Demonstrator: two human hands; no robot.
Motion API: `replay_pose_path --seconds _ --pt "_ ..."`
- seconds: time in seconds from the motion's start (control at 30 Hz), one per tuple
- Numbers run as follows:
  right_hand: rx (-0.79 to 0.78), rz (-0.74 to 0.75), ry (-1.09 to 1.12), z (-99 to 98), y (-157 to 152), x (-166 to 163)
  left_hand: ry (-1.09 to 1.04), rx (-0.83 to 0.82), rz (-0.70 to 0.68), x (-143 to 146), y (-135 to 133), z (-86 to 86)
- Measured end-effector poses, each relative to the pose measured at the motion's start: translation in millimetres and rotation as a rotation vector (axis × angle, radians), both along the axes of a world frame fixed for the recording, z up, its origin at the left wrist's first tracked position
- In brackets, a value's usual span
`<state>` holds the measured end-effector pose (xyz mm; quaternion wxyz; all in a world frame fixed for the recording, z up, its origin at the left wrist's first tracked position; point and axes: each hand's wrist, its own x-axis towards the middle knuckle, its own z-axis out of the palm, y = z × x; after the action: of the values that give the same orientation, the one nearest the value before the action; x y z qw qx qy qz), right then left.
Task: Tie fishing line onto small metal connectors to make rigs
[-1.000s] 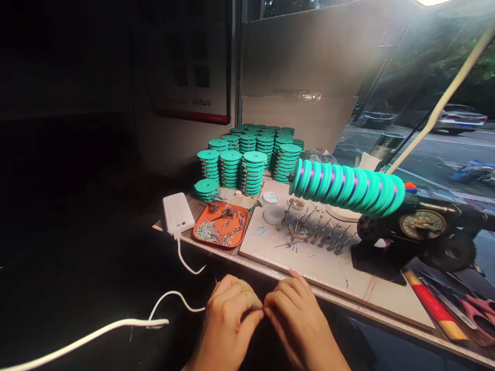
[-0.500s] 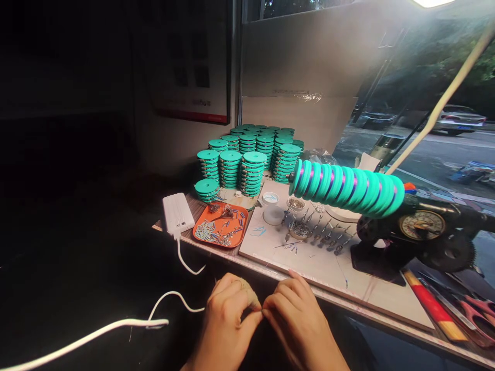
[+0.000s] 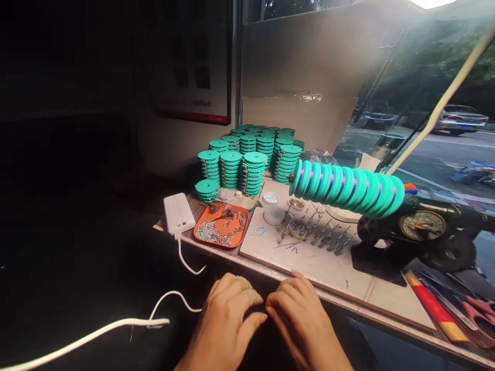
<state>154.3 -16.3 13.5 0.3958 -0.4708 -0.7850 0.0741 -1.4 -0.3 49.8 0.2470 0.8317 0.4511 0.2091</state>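
My left hand (image 3: 231,314) is closed in front of the table edge, its fingers curled and its thumb pointing toward the right hand. A pale wrap covers part of one of its fingers. Close beside it, my right hand (image 3: 296,314) is also closed, fingertips pinched together. Whatever lies between the fingertips is too small or hidden to make out. Just beyond the hands is a pale board (image 3: 325,270). On it stand several metal swivel-like pieces (image 3: 328,238) in a row, a dish of small metal parts (image 3: 299,230) and thin blue pieces (image 3: 259,232).
An orange tray (image 3: 240,238) holds small tubes and metal bits. A white power bank (image 3: 178,214) trails a cable (image 3: 116,324). Stacked green spools (image 3: 253,175) stand behind. Further green spools (image 3: 348,186) sit on the shaft of a black winding machine (image 3: 433,232). Scissors (image 3: 481,314) lie right.
My hands have drawn slightly apart, so a small gap shows between the thumb of the left and the fingertips of the right. Things on the table stay put.
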Motion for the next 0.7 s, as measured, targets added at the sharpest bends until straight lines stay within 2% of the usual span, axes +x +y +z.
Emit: replay_pose_path --seconds 0.23,0.47,0.7 --pt "0.003 0.017 0.018 1.7 -0.6 -1.0 -0.003 0.011 -0.025 2.1 0.5 -1.1" --pt "-0.024 0.027 0.035 4.6 -1.1 -0.2 -0.035 0.094 -0.019 1.5 0.6 -1.6" --pt "-0.031 0.066 -0.042 2.5 -1.4 3.4 -0.061 0.155 -0.007 1.4 0.7 -4.3"
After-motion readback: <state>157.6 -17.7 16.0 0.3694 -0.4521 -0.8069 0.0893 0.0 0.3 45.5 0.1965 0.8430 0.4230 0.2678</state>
